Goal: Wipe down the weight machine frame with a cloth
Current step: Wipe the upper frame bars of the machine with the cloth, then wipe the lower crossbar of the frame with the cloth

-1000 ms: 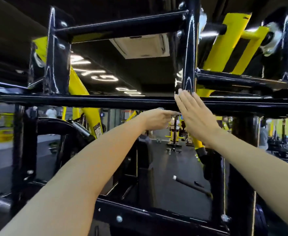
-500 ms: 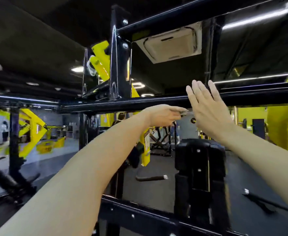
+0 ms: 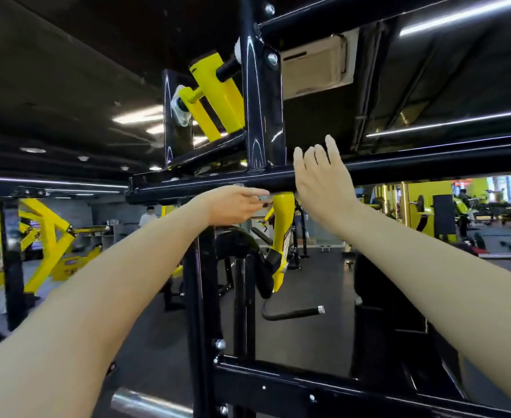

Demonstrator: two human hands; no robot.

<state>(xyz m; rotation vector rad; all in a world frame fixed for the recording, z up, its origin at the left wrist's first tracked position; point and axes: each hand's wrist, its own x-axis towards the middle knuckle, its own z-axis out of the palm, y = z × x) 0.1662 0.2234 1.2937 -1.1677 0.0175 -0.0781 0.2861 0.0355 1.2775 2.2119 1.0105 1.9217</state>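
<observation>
The weight machine frame is glossy black steel. Its long horizontal bar [image 3: 414, 164] crosses the view at head height, and an upright post [image 3: 263, 116] rises from it. My right hand [image 3: 320, 179] lies flat against the bar just right of the post, fingers straight and together, pointing up. My left hand [image 3: 233, 203] is held just under the bar, left of the right hand, fingers pinched on something small and pale [image 3: 260, 198] at the fingertips. I cannot tell whether that is the cloth. No cloth is plainly visible.
A yellow lever arm [image 3: 215, 95] sits above the bar, and another yellow arm [image 3: 282, 233] hangs below it. A lower black crossbar [image 3: 323, 384] runs near my elbows. A handle [image 3: 296, 312] juts out below. Other yellow machines and people stand further back on the gym floor.
The view has swung left and right along the frame. My right hand stayed flat on the horizontal bar and now sits just right of the upright post; the left hand stayed pinched beneath the bar.
</observation>
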